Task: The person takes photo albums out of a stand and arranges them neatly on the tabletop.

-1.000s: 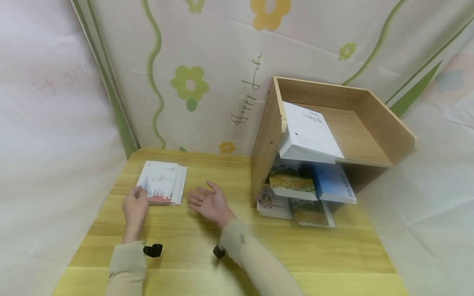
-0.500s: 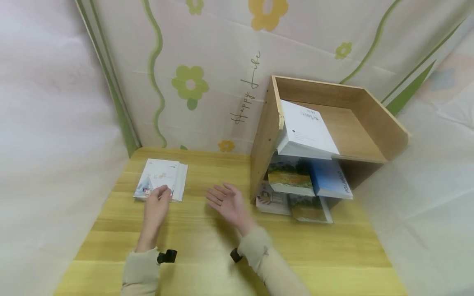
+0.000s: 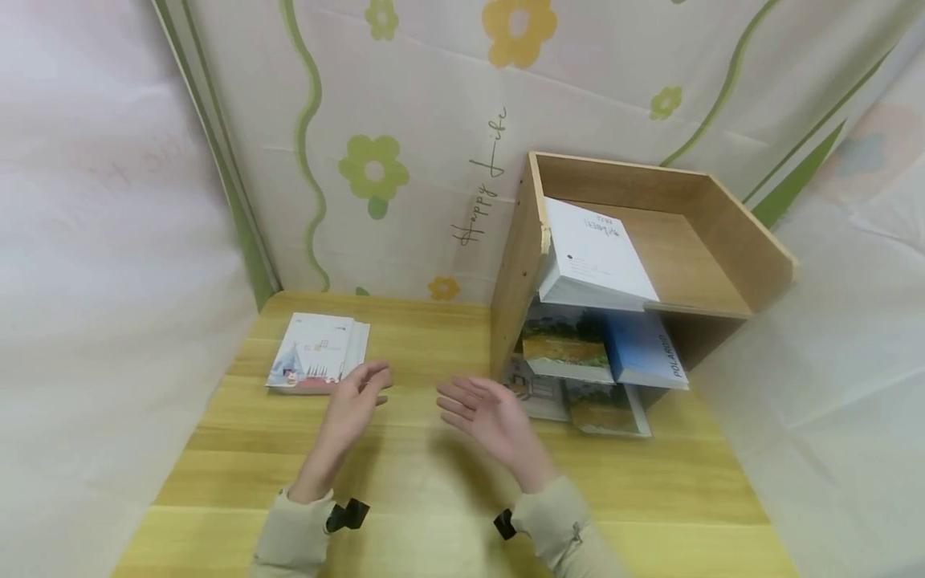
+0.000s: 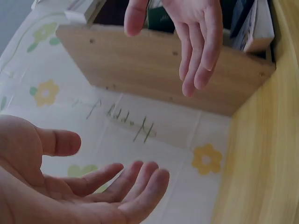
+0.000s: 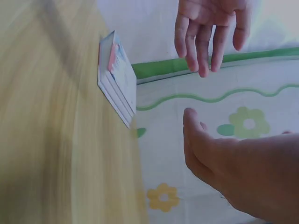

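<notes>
In the head view my left hand (image 3: 354,405) hovers above the table, just right of and in front of a small stack of books (image 3: 311,349). The top book has a white cover with a blue tent drawn on it. My right hand (image 3: 499,425) hangs in the air to the right, between the stack and a wooden shelf. Both hands hold nothing, and their fingers are relaxed, with the palms turned toward each other. The right wrist view shows the stacked books (image 5: 117,81) lying flat with their edges roughly lined up.
The wooden shelf (image 3: 516,241) stands at the back right. A thick white book (image 3: 600,253) lies on its top level. Below are a blue book (image 3: 643,345), a landscape-covered book (image 3: 567,341) and others, jutting out over the front. Patterned curtains (image 3: 419,160) enclose the table.
My left hand has left the book stack and moved right. The right hand has also shifted right, toward the shelf. The books lie about where they were.
</notes>
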Available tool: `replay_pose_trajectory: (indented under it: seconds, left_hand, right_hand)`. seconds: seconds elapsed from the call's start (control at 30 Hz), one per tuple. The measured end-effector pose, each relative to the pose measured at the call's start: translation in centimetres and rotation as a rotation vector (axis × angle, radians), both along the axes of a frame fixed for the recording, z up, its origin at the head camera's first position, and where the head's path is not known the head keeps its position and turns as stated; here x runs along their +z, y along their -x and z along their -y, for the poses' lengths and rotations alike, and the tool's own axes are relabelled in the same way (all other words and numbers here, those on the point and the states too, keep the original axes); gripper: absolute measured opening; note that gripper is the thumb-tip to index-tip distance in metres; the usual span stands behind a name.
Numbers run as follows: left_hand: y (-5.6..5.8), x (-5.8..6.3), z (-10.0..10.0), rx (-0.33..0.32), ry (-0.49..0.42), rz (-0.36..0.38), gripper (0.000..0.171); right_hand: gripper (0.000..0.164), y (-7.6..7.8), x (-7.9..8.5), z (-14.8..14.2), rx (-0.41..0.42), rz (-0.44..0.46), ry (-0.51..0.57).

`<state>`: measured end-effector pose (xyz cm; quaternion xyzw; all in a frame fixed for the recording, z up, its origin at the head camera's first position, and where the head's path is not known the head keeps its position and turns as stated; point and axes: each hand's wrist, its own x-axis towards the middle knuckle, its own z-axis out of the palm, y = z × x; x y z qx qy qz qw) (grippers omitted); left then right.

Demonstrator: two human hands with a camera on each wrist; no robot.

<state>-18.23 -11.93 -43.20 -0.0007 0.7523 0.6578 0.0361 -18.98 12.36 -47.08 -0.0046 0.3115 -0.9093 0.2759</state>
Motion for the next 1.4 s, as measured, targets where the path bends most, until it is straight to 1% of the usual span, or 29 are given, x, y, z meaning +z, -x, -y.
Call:
replay_pose_trajectory:
  seconds: [0.1, 0.2, 0.27, 0.43, 0.5, 0.57, 0.73, 0.9, 1.03, 1.1, 1.23, 1.3, 1.4]
  left_hand:
    - [0.1, 0.8, -0.3, -0.069, -0.097, 0.009, 0.043]
    - [0.1, 1.6, -0.4, -0.118, -0.168, 0.028, 0.045]
    - [0.1, 2.0, -0.4, -0.158, -0.195, 0.042, 0.047]
    - [0.1, 3.0, -0.6, -0.273, -0.25, 0.06, 0.052]
    - [0.1, 3.5, -0.9, -0.309, -0.276, 0.063, 0.053]
    - [0.2, 4.2, -1.4, -0.35, -0.306, 0.064, 0.054]
    - [0.6, 6.2, -3.2, -0.461, -0.434, 0.082, 0.053]
    - [1.2, 8.2, -5.3, -0.537, -0.509, 0.084, 0.056]
    - [1.5, 9.3, -6.8, -0.594, -0.528, 0.079, 0.054]
    - [1.6, 9.8, -7.5, -0.618, -0.528, 0.073, 0.052]
    - [1.9, 10.7, -9.3, -0.652, -0.509, 0.07, 0.051]
    - [2.0, 11.2, -10.2, -0.66, -0.505, 0.087, 0.054]
    - [2.0, 11.8, -11.6, -0.659, -0.504, 0.119, 0.06]
  right_hand:
    - [0.065, -0.1, 0.6, -1.5, 0.03, -0.038, -0.056]
    - [0.067, -0.3, 1.2, -3.1, 0.064, -0.059, -0.067]
    - [0.066, -0.5, 1.8, -4.4, 0.076, -0.057, -0.068]
    - [0.062, -0.9, 3.6, -7.6, 0.053, -0.026, -0.096]
    - [0.06, -1.0, 4.4, -9.0, 0.043, -0.016, -0.089]
    - [0.058, -1.0, 5.1, -10.2, 0.037, -0.016, -0.09]
    - [0.058, -1.1, 6.7, -13.1, 0.021, -0.01, -0.08]
    - [0.06, -1.5, 8.2, -15.1, 0.008, -0.029, -0.041]
    - [0.061, -1.9, 9.2, -16.3, 0.011, -0.064, -0.034]
    - [0.064, -1.9, 9.7, -16.8, 0.0, -0.069, -0.052]
    - [0.08, -1.6, 11.0, -17.7, -0.038, -0.051, -0.113]
    - [0.088, -1.4, 11.6, -18.1, -0.05, -0.046, -0.148]
    - [0.094, -1.0, 12.4, -18.8, -0.038, -0.058, -0.182]
